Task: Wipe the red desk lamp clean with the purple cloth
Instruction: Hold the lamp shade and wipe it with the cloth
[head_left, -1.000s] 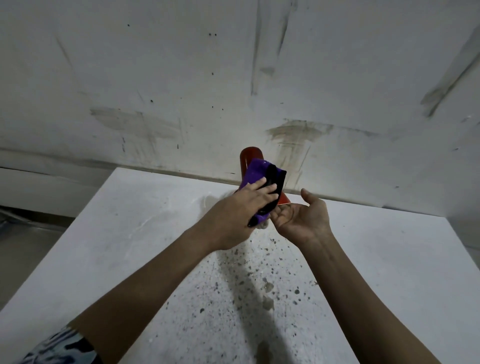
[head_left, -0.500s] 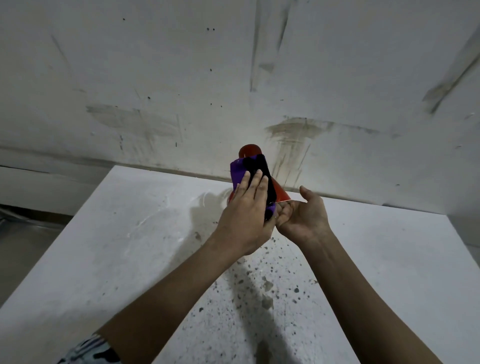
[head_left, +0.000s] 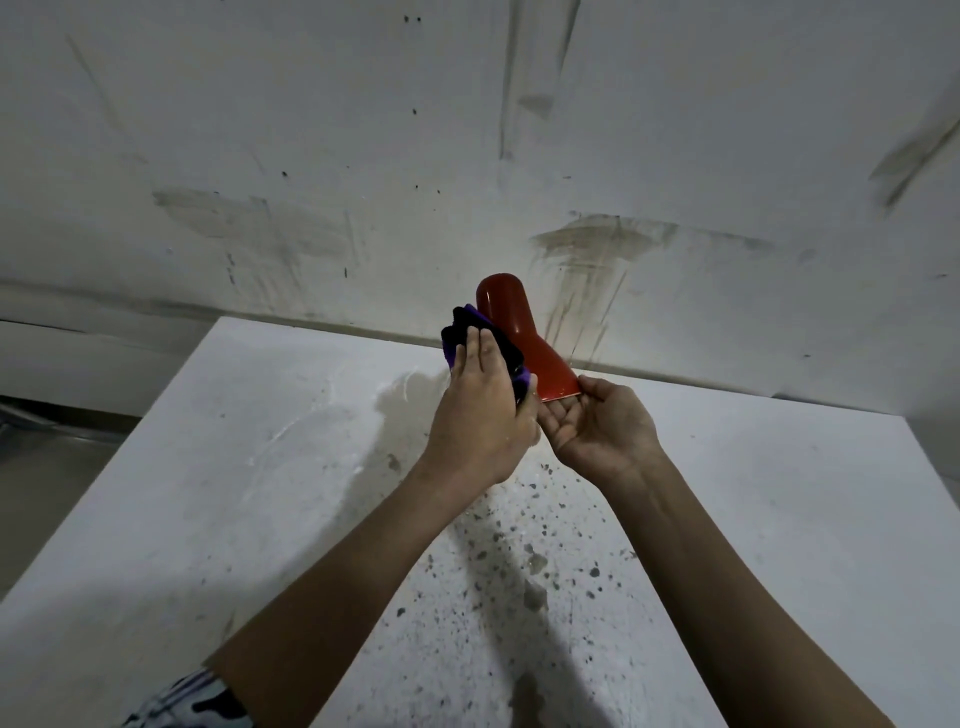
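The red desk lamp (head_left: 511, 322) is lifted over the far part of the white table (head_left: 249, 467), its shade flaring toward me. My left hand (head_left: 478, 410) lays straight fingers on the purple cloth (head_left: 453, 340), which has a black patch, and presses it against the left side of the shade. My right hand (head_left: 597, 426) holds the shade's lower rim, thumb on top of the edge and fingers underneath. The rest of the lamp is hidden behind the shade and my hands.
A stained white wall (head_left: 467, 156) rises directly behind the table's back edge. The tabletop is speckled with dark spots (head_left: 519, 561) near me and has a smeared patch (head_left: 400, 395) left of my hands. The floor drops away on the left.
My left hand has slid the cloth from the front of the shade round to its left side, uncovering the red surface. My right hand has kept its hold on the rim.
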